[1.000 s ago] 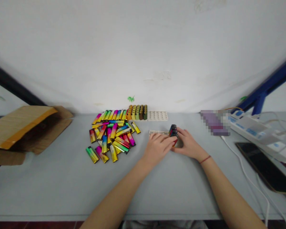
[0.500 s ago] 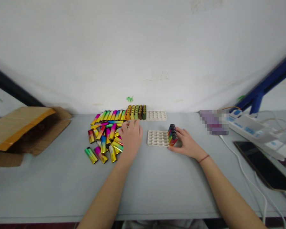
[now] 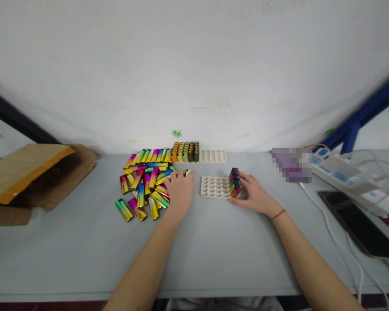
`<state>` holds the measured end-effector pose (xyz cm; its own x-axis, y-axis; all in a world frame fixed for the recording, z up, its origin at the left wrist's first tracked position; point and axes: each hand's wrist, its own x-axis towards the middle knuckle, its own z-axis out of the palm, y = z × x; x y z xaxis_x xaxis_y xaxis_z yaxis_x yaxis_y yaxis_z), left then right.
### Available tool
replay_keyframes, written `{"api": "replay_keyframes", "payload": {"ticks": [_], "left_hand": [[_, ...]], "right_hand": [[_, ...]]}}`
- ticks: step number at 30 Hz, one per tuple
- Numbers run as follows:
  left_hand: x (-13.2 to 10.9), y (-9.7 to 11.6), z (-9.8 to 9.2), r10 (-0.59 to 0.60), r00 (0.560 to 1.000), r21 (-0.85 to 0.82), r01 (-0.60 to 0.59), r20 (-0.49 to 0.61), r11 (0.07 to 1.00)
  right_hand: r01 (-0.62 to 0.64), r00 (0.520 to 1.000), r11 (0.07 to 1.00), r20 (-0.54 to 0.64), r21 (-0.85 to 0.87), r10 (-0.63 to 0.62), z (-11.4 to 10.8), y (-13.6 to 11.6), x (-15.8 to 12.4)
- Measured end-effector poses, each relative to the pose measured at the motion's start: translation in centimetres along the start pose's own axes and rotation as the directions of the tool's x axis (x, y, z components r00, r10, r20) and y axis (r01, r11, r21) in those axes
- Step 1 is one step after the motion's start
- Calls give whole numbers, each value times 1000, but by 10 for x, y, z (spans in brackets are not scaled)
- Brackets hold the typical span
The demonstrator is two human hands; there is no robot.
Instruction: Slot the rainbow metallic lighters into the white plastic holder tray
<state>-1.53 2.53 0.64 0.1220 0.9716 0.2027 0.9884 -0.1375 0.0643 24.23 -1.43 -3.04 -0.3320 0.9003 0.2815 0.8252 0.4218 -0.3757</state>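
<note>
My right hand [image 3: 254, 194] wraps its thumb and fingers around a row of several upright lighters [image 3: 236, 185]. They have dark tops and rainbow bodies and stand at the right end of the near white dimpled tray [image 3: 215, 187]. My left hand [image 3: 181, 190] is at the right edge of a pile of shiny multicoloured lighters [image 3: 140, 194], its fingers curled. A small pale end [image 3: 189, 172] shows by its fingertips; the rest of that piece is hidden by the hand. Behind it, an upright block of lighters [image 3: 185, 152] stands in rows.
A second white dimpled tray [image 3: 214, 156] lies by the wall, right of the block. An open cardboard box [image 3: 35, 172] is at the left. On the right are a dark phone [image 3: 356, 220], a blurred purple item [image 3: 290, 166], a power strip [image 3: 350, 172] and white cables [image 3: 327, 220].
My left hand has moved slightly right and toward me, and a pale end now shows by its fingertips. My right hand has stayed at the row of lighters.
</note>
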Motion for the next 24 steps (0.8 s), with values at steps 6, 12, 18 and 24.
{"api": "replay_keyframes", "payload": {"ticks": [6, 12, 18, 24], "left_hand": [[5, -2, -1, -58, 996, 0, 58, 60, 998], [8, -2, -4, -58, 998, -95, 61, 37, 994], [11, -7, -8, -103, 992, -696, 124, 71, 707], [10, -3, -5, -147, 980, -977, 158, 137, 142]], "right_hand": [[-7, 1000, 1000, -5, 1, 7, 0, -1, 0], [0, 1000, 1000, 2, -4, 0, -1, 1, 0], [2, 1000, 1000, 12, 2, -2, -2, 1, -1], [-20, 1000, 1000, 15, 13, 20, 0, 2, -2]]}}
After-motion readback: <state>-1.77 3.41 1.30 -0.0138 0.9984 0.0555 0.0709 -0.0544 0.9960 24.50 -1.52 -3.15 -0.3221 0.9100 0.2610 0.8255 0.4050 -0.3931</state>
